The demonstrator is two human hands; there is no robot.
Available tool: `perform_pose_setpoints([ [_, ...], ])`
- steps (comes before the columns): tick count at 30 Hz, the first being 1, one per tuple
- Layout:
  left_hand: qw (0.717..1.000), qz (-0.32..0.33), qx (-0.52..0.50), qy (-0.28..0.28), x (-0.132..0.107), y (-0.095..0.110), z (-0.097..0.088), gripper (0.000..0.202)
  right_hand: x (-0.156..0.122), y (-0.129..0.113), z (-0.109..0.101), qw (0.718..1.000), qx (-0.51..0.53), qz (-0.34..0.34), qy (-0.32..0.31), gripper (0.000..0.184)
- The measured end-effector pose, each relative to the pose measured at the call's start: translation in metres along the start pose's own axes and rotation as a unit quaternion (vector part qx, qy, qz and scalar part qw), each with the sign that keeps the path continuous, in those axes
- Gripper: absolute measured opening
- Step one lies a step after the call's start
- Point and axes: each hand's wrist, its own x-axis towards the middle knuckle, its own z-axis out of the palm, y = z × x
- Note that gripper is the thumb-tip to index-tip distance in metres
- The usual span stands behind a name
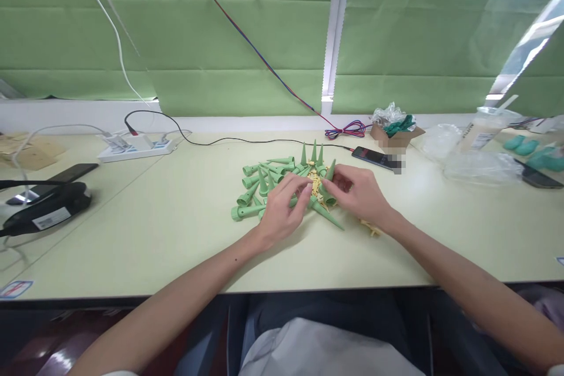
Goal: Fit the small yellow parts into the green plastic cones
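A pile of several green plastic cones point(264, 179) lies on the pale table point(154, 229), some upright, some on their sides, with small yellow pieces point(315, 179) in the middle. My left hand point(282, 208) rests at the pile's near side, fingers curled and pinched at the yellow pieces. My right hand point(359, 194) meets it from the right, fingers closed on a green cone point(328, 188). A long cone point(328, 217) lies between the hands. More yellow bits point(371, 228) lie by my right wrist.
A white power strip point(134, 148) with cables sits back left, a black device point(46, 205) and phone at the left edge. Another phone point(374, 157), a small cardboard box point(396, 132), plastic bags point(480, 164) and a bottle point(484, 128) stand back right.
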Motion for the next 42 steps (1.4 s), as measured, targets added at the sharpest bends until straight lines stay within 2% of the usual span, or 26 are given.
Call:
perform_pose_setpoints([
  [2,1.000,0.000,-0.002,-0.009,-0.001,0.000,0.001,0.020,0.008,0.000,-0.007,0.999,-0.025,-0.005,-0.043,0.033],
  [4,1.000,0.001,-0.003,-0.016,-0.001,0.000,0.002,0.020,0.018,0.007,-0.011,0.997,-0.057,-0.017,-0.056,0.031],
  [6,1.000,0.001,-0.003,-0.022,-0.001,0.000,0.003,0.018,0.030,0.022,-0.014,0.994,-0.099,-0.009,-0.047,0.030],
  [8,1.000,0.000,-0.006,-0.028,-0.001,-0.001,0.003,0.018,0.043,0.044,-0.013,0.991,-0.134,0.017,-0.010,0.027],
  [10,0.999,0.001,-0.010,-0.032,-0.002,-0.001,0.004,0.017,0.057,0.070,-0.010,0.986,-0.161,0.043,0.012,0.026],
  [13,0.999,0.005,-0.018,-0.036,-0.002,-0.002,0.004,0.017,0.075,0.105,0.000,0.982,-0.169,0.076,-0.037,0.025],
  [18,0.998,-0.005,-0.024,-0.052,-0.002,-0.003,0.005,0.018,0.088,0.137,0.021,0.974,-0.181,0.123,-0.061,0.022],
  [23,0.998,-0.005,-0.019,-0.061,-0.002,-0.002,0.004,0.018,0.086,0.146,0.033,0.971,-0.170,0.130,-0.104,0.024],
  [29,0.998,0.011,-0.023,-0.064,-0.004,-0.004,0.006,0.016,0.081,0.144,0.035,0.972,-0.144,0.120,-0.141,0.026],
  [42,0.997,-0.002,-0.012,-0.079,-0.003,-0.005,0.006,0.018,0.066,0.148,0.031,0.983,-0.060,0.107,-0.135,0.034],
])
